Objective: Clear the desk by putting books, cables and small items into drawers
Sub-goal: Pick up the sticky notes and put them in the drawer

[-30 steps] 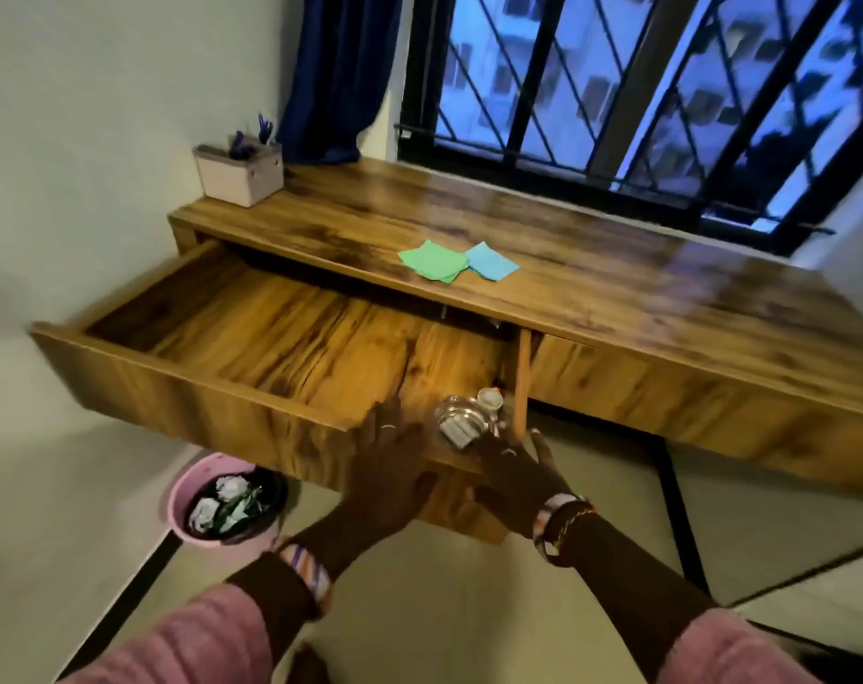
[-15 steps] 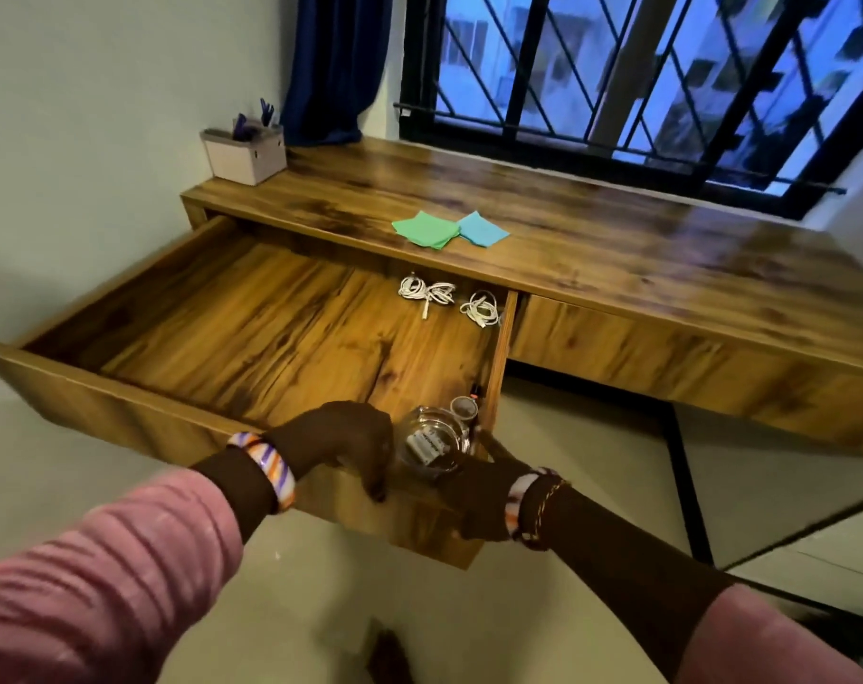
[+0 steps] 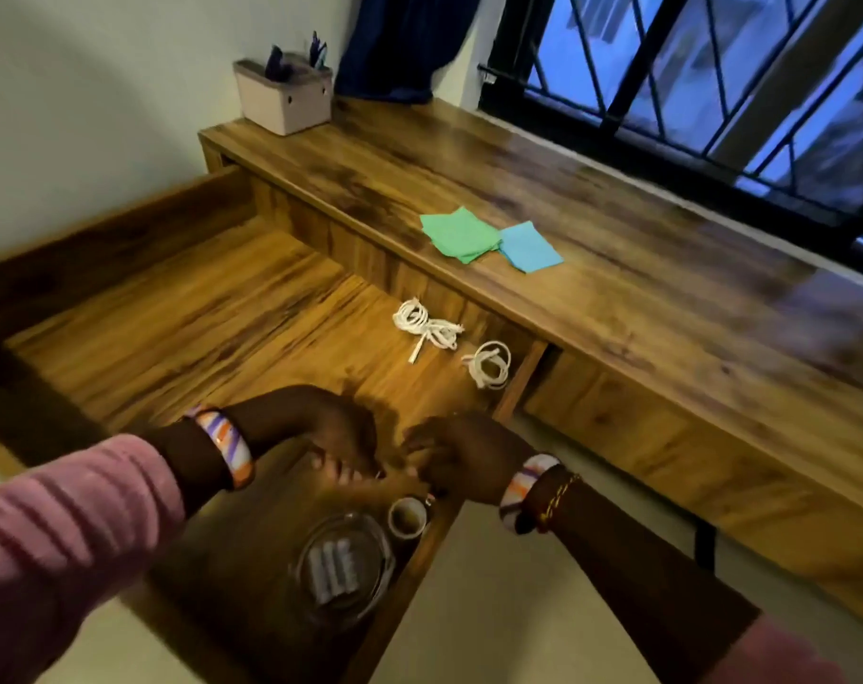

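Counting beyond my left grip (image 3: 320, 431) and right grip (image 3: 461, 454), both curled, contents unclear: two cable coils (image 3: 427, 325), two cloths (image 3: 461, 234).

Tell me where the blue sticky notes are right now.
In the head view, the blue sticky notes lie on the desk top, just right of the green sticky notes and touching them, behind the open drawer.

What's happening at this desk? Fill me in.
A person is clearing the desk into its open left drawer. Both hands, the left hand and right hand, meet over the drawer's front; what they hold is too blurred to tell. Two white cable coils, a glass jar and a small cup are inside. Green and blue papers and a pen holder remain on top.
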Available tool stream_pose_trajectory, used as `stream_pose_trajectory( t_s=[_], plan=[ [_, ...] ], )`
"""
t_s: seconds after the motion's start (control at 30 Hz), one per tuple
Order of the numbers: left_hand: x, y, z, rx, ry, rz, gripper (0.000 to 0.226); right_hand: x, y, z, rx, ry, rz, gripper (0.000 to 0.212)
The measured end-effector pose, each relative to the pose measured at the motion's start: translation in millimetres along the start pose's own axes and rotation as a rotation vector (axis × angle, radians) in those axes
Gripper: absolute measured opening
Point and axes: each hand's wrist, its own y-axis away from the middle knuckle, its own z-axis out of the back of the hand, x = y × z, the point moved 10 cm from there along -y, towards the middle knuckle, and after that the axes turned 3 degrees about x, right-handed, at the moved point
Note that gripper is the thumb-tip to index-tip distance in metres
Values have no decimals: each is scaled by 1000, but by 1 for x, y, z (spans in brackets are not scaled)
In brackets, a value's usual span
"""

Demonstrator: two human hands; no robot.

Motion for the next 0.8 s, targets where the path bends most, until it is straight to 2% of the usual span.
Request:
stream_pose_trajectory(
  t_s=[0.1, 0.2, 0.33, 0.43, 0.5, 0.53, 0.67, 0.73, 0.8],
  plan=[
    [-36, 5, 64, -132, 117, -106, 26, -35, -11, 53, -164, -15, -50, 33],
    [-50, 8, 127, -406, 162, -160, 26, -78, -21, 105, -330, 52, -136, 47],
    [-50, 14, 194, -812, 162, -68, 47, -138, -34, 163, -404, 132, -230, 64],
    [-49, 6, 224, -978, 175, 60, 63, -183, -48, 192, -422, 194, -323, 74],
    [-58, -9, 243, -1024, 150, 125, 84, -210, -61, 202, -387, 244, -328, 78],
    [-65, -19, 254, -1026, 127, 156, 86, -221, -69, 205, -378, 261, -315, 78],
    [-78, -60, 301, -991, 121, 309, 74, -261, -85, 209, -390, 118, -299, 71],
    [-70, -75, 318, -922, 155, 383, 79, -265, -89, 212, -429, 101, -271, 66],
    [-64, -86, 325, -820, 88, 457, 84, -263, -89, 213, -468, 152, -247, 62]
  ],
)
